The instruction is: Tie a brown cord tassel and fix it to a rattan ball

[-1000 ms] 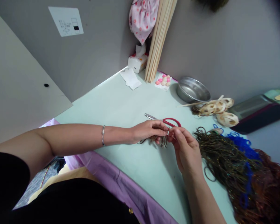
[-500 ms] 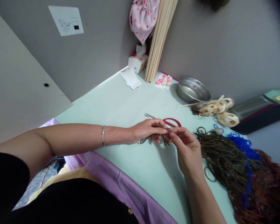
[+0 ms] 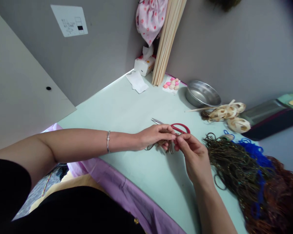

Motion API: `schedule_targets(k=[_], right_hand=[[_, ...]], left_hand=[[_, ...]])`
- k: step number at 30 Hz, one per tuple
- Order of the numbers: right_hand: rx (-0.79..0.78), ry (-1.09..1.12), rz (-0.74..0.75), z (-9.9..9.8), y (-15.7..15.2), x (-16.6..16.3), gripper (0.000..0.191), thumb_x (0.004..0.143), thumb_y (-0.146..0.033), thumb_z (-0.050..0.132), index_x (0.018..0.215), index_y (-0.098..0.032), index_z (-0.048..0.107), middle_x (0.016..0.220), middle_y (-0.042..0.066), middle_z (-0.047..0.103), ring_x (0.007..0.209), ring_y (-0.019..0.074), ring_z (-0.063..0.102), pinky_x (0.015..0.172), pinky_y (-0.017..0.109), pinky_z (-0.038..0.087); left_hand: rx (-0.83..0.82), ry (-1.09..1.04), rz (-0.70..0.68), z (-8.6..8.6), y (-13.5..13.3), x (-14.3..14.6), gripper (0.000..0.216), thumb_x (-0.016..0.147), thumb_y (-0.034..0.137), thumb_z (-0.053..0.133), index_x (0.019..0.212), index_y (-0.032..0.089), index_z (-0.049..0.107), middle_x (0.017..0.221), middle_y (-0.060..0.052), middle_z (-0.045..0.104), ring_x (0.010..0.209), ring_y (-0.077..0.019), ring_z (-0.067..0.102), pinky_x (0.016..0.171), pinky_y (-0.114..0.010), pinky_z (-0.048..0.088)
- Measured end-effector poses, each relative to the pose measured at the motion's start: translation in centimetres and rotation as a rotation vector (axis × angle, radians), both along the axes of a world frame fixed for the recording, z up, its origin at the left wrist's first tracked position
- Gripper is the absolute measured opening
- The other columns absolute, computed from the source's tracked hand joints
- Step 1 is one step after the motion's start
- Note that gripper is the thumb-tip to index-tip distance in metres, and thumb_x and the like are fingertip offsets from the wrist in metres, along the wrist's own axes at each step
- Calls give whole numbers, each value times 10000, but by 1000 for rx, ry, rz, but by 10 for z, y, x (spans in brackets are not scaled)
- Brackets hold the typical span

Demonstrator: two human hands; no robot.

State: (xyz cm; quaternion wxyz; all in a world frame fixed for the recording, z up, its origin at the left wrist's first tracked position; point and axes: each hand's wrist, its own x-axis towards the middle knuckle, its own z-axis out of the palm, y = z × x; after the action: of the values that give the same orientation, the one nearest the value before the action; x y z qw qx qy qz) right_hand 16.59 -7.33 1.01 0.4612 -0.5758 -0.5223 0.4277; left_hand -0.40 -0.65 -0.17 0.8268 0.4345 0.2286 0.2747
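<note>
My left hand point(image 3: 156, 135) is closed round a small bundle of brown yarn point(image 3: 170, 149), whose loose ends hang below the fingers. Thumb and forefinger of my right hand point(image 3: 196, 156) pinch at the end of the same bundle, touching the left fingertips. What lies between the fingertips is mostly hidden. Just behind both hands, a pair of scissors point(image 3: 182, 125) with red handles lies on the table, its blades pointing left and partly covered by my left hand.
Dark green yarn point(image 3: 234, 162), blue yarn point(image 3: 255, 152) and reddish-brown yarn point(image 3: 283, 195) are heaped at right. Further back stand a metal bowl point(image 3: 202, 94), pale woven balls point(image 3: 238, 125), pink and cream pieces point(image 3: 171, 84), wooden strips point(image 3: 168, 42) and a tissue pack point(image 3: 144, 65).
The yarn ends below my left hand have shifted slightly left, away from my right fingers. Both hands stay almost in the same place, and the scissors have not moved.
</note>
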Motion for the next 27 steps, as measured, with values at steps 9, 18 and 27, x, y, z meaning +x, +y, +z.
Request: schedule_targets(k=[9,18,27], right_hand=[[8,158,-71,0,1,-3,125,796,-259,778,888,-222,702,810,3,665,711,138,574,682,272,451],[54,178,-63,2,1,-9,166,777,-213,778,920,-233,695,877,14,659,790,146,592,704,258,489],[9,245,-81,1,0,-9,170,777,-217,769,909,-221,663,790,-4,633,703,126,560,625,237,452]], left_hand=[[-41,45,8,2,1,0,89,867,173,621,890,141,541,772,-3,609,590,-64,596,601,-209,520],[-17,99,-2,3,-1,2,46,844,145,620,853,129,578,761,-1,610,580,-63,587,602,-219,524],[-71,15,22,2,-1,3,83,863,177,615,854,139,541,762,-9,604,621,-75,597,640,-237,541]])
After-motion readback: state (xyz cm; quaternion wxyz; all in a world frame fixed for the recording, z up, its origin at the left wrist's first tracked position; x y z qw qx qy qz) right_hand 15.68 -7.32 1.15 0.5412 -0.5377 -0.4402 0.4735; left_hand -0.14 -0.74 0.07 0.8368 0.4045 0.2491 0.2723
